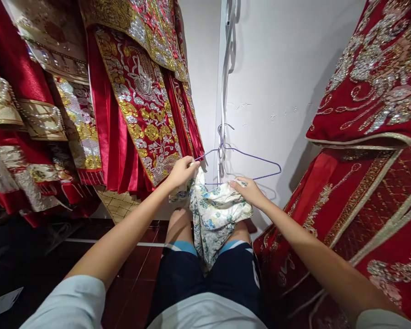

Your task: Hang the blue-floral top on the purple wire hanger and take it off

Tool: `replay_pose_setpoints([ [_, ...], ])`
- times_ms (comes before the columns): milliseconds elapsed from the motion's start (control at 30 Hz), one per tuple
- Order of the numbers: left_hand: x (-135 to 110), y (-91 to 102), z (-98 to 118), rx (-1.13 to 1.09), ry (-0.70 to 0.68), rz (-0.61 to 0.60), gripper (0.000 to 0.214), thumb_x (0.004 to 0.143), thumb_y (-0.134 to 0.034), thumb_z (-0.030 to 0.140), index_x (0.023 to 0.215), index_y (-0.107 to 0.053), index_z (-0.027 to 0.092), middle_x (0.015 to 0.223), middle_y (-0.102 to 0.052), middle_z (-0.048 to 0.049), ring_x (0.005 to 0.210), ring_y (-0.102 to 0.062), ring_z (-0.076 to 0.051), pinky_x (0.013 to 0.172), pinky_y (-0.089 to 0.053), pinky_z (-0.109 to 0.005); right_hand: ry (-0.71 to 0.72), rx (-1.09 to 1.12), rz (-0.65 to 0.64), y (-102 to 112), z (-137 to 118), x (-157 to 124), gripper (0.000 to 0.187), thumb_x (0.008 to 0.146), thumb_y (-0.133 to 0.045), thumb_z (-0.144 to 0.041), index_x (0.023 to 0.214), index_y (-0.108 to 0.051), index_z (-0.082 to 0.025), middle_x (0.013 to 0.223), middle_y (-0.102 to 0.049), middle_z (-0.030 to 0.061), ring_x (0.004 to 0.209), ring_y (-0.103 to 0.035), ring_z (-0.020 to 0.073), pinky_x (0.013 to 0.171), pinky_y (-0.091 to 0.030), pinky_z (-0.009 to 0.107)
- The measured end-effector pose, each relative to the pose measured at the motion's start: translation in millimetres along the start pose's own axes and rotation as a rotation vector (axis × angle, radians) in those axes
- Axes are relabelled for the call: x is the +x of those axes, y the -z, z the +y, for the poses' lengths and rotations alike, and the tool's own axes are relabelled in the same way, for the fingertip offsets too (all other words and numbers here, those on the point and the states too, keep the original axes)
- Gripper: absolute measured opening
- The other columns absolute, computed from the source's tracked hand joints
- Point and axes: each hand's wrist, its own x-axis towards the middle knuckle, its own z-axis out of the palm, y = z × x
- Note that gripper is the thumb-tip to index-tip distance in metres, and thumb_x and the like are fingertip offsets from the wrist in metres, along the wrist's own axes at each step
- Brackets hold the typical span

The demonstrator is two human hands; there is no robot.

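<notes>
While the left hand [183, 171] was clenched around the left tip of a purple wire hanger [250, 156], it also pinched a bunch of floral cloth [215, 217] against that tip. The right hand [248, 192] was closed on the cloth's upper edge, right at the hanger's bottom bar. Whether its fingers also touched the wire could not be told.

The hanger was held up in the air in front of the white wall [284, 68], tilted a little, with its hook uppermost beside a white cord [226, 50] that ran down the wall's corner. The cloth, pale with blue, green and yellow flowers, sagged in folds between the two hands. Its lower end hung down over the person's bare knees to the navy shorts [188, 278].

To the left, red robes [140, 100] thick with gold and silver embroidery hung close together, the nearest one's hem just beside the left hand. More red embroidered garments [373, 91] filled the right side, near the right forearm but apart from it. Below lay a dark red tiled floor [137, 274], with a pale sheet [2, 302] near its lower left corner.
</notes>
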Motion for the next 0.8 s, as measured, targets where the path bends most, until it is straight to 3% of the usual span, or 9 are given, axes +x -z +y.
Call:
replay_pose_setpoints([
  [67, 2.9, 2.5, -0.8, 0.039, 0.042, 0.079, 0.035, 0.092, -0.047, 0.04, 0.064, -0.043, 0.02, 0.064, -0.051, 0.0004, 0.065, -0.048, -0.016, 0.065, -0.034, -0.027, 0.02, -0.018, -0.024, 3.9, -6.7, -7.8, 0.038, 0.079, -0.07, -0.046, 0.106, -0.072, -0.019, 0.083, -0.065, 0.0036, 0.079, -0.06, 0.021, 0.075, -0.046, 0.031],
  [167, 2.1, 9.8, -5.6, 0.182, 0.049, 0.176, 0.034, 0.091, -0.051, 0.042, 0.065, -0.044, 0.02, 0.064, -0.053, 0.0004, 0.063, -0.048, -0.016, 0.062, -0.03, -0.027, 0.032, -0.165, 0.042, 23.6, -7.4, -14.7, 0.08, 0.075, -0.071, -0.032, 0.15, -0.046, -0.022, 0.076, -0.061, -0.0007, 0.069, -0.057, 0.0188, 0.072, -0.046, 0.031],
  [233, 0.9, 12.5, -8.4, 0.282, 0.026, 0.218, 0.033, 0.089, -0.054, 0.042, 0.066, -0.045, 0.02, 0.064, -0.054, -0.0003, 0.063, -0.049, -0.016, 0.061, -0.029, -0.027, 0.003, -0.271, 0.182, 42.0, -1.1, -10.1, 0.092, 0.072, -0.069, -0.03, 0.157, -0.033, -0.018, 0.075, -0.06, -0.0011, 0.065, -0.054, 0.0182, 0.069, -0.046, 0.031],
  [333, 0.4, 10.5, -11.9, 0.312, -0.025, 0.235, 0.027, 0.089, -0.056, 0.041, 0.073, -0.049, 0.02, 0.068, -0.058, -0.0006, 0.063, -0.051, -0.016, 0.062, -0.03, -0.027, -0.101, -0.35, 0.339, 68.3, 11.8, 11.1, 0.073, 0.067, -0.071, -0.034, 0.136, -0.058, -0.013, 0.079, -0.064, 0.0044, 0.073, -0.057, 0.0214, 0.072, -0.047, 0.033],
  [400, 1.1, 7.8, -14.8, 0.295, -0.032, 0.228, 0.022, 0.09, -0.055, 0.043, 0.088, -0.055, 0.021, 0.076, -0.063, -0.001, 0.065, -0.054, -0.017, 0.063, -0.032, -0.026, -0.161, -0.351, 0.3, 80.5, 16.5, 26.6, 0.037, 0.064, -0.073, -0.04, 0.091, -0.072, -0.014, 0.067, -0.061, 0.0034, 0.069, -0.056, 0.0214, 0.067, -0.045, 0.032],
  [433, 1.9, 7.4, -16.5, 0.29, -0.027, 0.228, 0.023, 0.091, -0.055, 0.044, 0.096, -0.056, 0.021, 0.081, -0.065, -0.0016, 0.067, -0.056, -0.017, 0.065, -0.034, -0.026, -0.182, -0.347, 0.26, 84.9, 16.4, 32.1, 0.028, 0.063, -0.074, -0.042, 0.07, -0.067, -0.016, 0.059, -0.055, 0.0016, 0.063, -0.053, 0.0199, 0.062, -0.044, 0.031],
  [500, 4.4, 9.5, -20.1, 0.277, -0.033, 0.236, 0.025, 0.094, -0.051, 0.044, 0.104, -0.057, 0.022, 0.091, -0.067, -0.0037, 0.076, -0.06, -0.019, 0.07, -0.038, -0.027, -0.208, -0.332, 0.193, 92.5, 11.4, 36.8, 0.038, 0.061, -0.077, -0.046, 0.05, -0.053, -0.02, 0.047, -0.046, -0.001, 0.052, -0.046, 0.0163, 0.052, -0.039, 0.03],
  [667, 14.8, 23.3, -22.8, 0.245, -0.125, 0.263, 0.026, 0.092, -0.053, 0.04, 0.105, -0.06, 0.019, 0.122, -0.052, -0.0123, 0.109, -0.057, -0.025, 0.097, -0.043, -0.035, -0.365, 0.067, -0.178, 115.7, -11.8, 25.2, 0.032, 0.054, -0.089, -0.035, 0.071, -0.069, -0.018, 0.071, -0.07, 0.0072, 0.064, -0.063, 0.0224, 0.06, -0.053, 0.034],
  [800, 23.6, 19.9, -14.4, 0.191, 0.107, 0.145, 0.037, 0.091, -0.053, 0.051, 0.108, -0.058, 0.019, 0.111, -0.06, -0.0122, 0.093, -0.06, -0.026, 0.084, -0.046, -0.037, -0.454, 0.484, -0.111, 109.8, -14.5, 22.7, 0.043, 0.058, -0.084, -0.052, 0.079, -0.072, -0.017, 0.081, -0.075, 0.0126, 0.073, -0.071, 0.0306, 0.069, -0.059, 0.045],
])
